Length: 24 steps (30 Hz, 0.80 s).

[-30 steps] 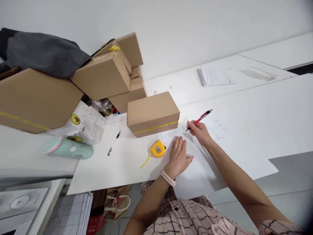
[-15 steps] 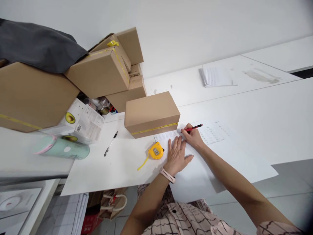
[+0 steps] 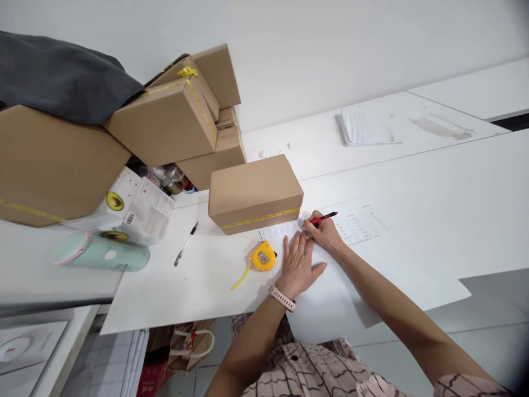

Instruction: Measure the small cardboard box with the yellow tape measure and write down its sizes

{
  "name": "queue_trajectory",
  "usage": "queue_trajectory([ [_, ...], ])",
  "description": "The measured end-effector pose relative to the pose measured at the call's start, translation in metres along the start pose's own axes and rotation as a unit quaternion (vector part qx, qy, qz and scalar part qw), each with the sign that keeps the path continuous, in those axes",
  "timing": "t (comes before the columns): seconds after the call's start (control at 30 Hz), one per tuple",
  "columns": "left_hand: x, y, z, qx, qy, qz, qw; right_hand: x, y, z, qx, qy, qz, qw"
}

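My right hand is closed on a red pen, its tip touching a printed sheet on the white table, close to the front of a small cardboard box banded with yellow tape. Flat on that sheet lies my left hand, fingers stretched out, with a pink watch strap at the wrist. A yellow tape measure sits just left of my left hand, its tape end trailing down-left.
A black pen lies left of the small box. Bigger cardboard boxes stack at the back left under dark cloth. A mint bottle lies on its side by a white avocado-printed box. Papers rest far back.
My right hand has lowered the red pen from a raised slant to the sheet and shifted a little left. My left hand stays flat on the paper.
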<state>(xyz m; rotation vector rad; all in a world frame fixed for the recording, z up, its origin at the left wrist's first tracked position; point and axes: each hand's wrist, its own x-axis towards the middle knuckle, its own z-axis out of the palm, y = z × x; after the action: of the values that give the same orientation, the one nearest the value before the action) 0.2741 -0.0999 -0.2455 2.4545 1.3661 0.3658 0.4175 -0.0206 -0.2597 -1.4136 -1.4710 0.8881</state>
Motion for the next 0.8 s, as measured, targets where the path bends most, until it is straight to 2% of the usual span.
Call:
queue_trajectory([
  [0.3,-0.0016,0.0001,-0.0008,0.051,-0.006,-0.002,0.999,0.0006,0.0025,0.0010,0.012,0.008,0.009,1.000],
  [0.8,-0.0016,0.0001,-0.0007,0.058,-0.006,0.000,0.998,0.0007,0.0028,0.0011,0.011,0.021,0.004,1.000],
])
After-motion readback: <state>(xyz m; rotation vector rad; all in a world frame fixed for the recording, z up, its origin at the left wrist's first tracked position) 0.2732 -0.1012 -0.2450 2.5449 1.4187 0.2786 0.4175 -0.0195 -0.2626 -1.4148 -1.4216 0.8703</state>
